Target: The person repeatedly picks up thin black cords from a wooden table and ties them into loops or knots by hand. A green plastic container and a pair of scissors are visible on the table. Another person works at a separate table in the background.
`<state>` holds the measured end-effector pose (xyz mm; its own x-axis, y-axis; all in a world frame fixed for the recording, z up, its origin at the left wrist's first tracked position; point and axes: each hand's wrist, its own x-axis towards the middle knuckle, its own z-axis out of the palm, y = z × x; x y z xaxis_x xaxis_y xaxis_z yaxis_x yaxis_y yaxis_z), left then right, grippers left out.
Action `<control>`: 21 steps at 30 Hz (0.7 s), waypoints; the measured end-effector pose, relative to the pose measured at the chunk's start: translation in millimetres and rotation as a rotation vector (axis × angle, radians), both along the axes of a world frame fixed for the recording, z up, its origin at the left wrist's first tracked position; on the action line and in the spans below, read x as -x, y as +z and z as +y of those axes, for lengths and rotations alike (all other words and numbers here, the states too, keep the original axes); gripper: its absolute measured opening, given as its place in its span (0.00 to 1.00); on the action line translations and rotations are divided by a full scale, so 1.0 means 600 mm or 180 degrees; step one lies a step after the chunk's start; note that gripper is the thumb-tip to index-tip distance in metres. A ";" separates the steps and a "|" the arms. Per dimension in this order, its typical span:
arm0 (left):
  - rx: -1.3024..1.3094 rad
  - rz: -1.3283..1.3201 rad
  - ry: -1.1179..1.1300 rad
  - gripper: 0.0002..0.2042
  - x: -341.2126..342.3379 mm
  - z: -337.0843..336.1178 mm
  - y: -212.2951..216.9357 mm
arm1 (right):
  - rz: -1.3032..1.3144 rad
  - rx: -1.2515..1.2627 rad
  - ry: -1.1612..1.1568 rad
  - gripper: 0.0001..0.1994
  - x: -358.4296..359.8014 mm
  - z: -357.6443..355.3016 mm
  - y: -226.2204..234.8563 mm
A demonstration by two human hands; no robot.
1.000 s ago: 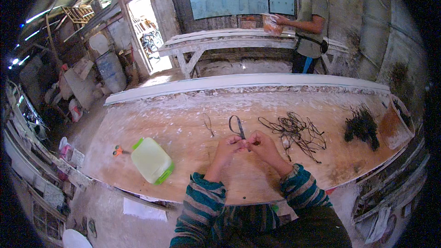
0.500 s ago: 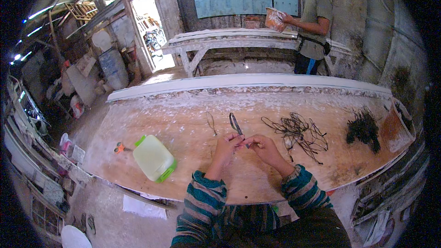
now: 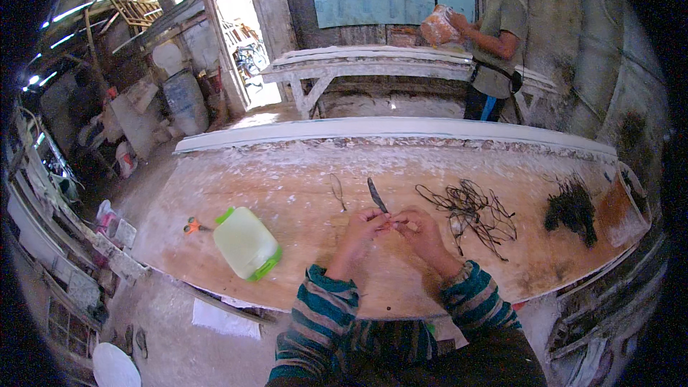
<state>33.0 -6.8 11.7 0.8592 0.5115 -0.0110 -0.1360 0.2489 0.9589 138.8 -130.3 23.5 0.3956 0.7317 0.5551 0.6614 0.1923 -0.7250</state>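
Head view shows us at a long, whitened wooden workbench [image 3: 287,172], both hands together at its middle. Our left hand [image 3: 362,226] and right hand [image 3: 419,229] are pinched closed on a thin dark strand [image 3: 390,222] held between the fingertips; it is too small for us to tell how it is being worked. A dark blade-like tool [image 3: 376,195] sticks up just beyond our fingers. To the right, a loose tangle of dark strands [image 3: 469,208] lies near the hands, and a denser dark bundle [image 3: 571,209] sits well apart toward the bench end. We judge the work is partway: one piece is in hand and much of the tangle remains. A pale green-capped jug [image 3: 246,242] lies at left beside orange-handled scissors [image 3: 192,226].
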 end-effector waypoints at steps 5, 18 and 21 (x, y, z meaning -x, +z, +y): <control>-0.0086 0.0000 -0.0122 0.07 -0.006 0.000 -0.011 | 0.1948 0.0425 0.0028 0.04 -0.015 0.005 -0.021; -0.0445 -0.0515 0.0028 0.05 -0.011 0.005 -0.013 | 0.1801 0.0800 0.0168 0.06 -0.012 -0.005 0.007; -0.0536 -0.0763 -0.0073 0.03 -0.011 -0.002 -0.013 | 0.1791 0.0800 0.0399 0.06 -0.020 -0.004 -0.006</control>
